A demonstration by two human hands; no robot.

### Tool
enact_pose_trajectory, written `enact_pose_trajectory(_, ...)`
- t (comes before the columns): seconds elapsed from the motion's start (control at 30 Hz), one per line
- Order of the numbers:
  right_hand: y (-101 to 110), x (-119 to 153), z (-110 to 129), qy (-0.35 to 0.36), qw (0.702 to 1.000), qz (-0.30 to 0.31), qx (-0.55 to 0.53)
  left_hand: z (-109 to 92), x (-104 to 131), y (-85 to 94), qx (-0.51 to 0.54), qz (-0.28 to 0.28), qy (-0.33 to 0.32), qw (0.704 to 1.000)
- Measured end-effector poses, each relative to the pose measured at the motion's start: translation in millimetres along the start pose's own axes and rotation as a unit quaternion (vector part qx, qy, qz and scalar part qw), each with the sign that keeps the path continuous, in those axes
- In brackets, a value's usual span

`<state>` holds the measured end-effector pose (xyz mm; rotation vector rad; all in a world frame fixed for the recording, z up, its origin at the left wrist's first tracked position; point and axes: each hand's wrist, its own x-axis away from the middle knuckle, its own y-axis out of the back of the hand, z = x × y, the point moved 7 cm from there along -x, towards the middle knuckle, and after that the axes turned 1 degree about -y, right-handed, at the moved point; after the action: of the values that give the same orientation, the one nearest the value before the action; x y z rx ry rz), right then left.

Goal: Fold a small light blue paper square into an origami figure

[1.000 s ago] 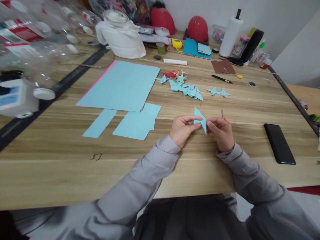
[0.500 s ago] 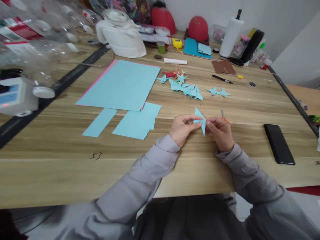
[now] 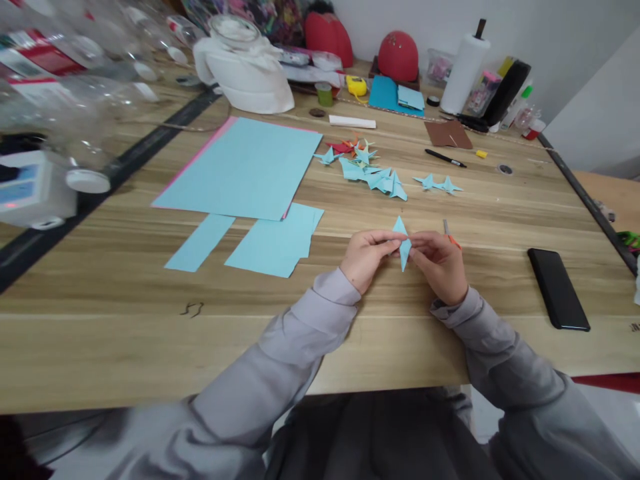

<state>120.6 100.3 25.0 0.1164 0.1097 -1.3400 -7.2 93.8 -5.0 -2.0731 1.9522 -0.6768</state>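
A small folded piece of light blue paper (image 3: 405,255) is pinched between my two hands, its pointed ends showing above and below the fingers. My left hand (image 3: 367,259) grips it from the left, thumb and fingers closed. From the right, my right hand (image 3: 441,264) holds its edge between thumb and fingertips, which cover part of the paper. Scissors (image 3: 453,241) with orange handles lie just behind my right hand, partly hidden by it. Farther back rest several folded blue paper cranes (image 3: 383,180), with red and orange ones (image 3: 346,148) beside them.
Large blue sheets (image 3: 245,167) over pink paper lie to the left, with cut blue pieces (image 3: 273,243) in front. A black phone (image 3: 559,289) lies at right, a pen (image 3: 445,158) farther back. Plastic bottles (image 3: 90,133) crowd the left side; a paper towel roll (image 3: 465,73) stands behind.
The folded paper has turned and now looks like a narrow diamond. My right fingers have moved left over it, closer to my left fingertips.
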Motion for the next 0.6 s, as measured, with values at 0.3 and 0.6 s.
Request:
enact_pose_trajectory(0.3,6.8,-1.9,-7.9,-0.041,0.999,-0.011,-0.022,-13.3,3.2,-0.4,-0.171,0.016,-0.113,0.979)
enact_pose_trajectory(0.6,6.5,-2.7,-8.8,-0.051,0.998,-0.012,-0.027,-21.3,8.2,-8.5,-0.225,0.033,-0.158,0.961)
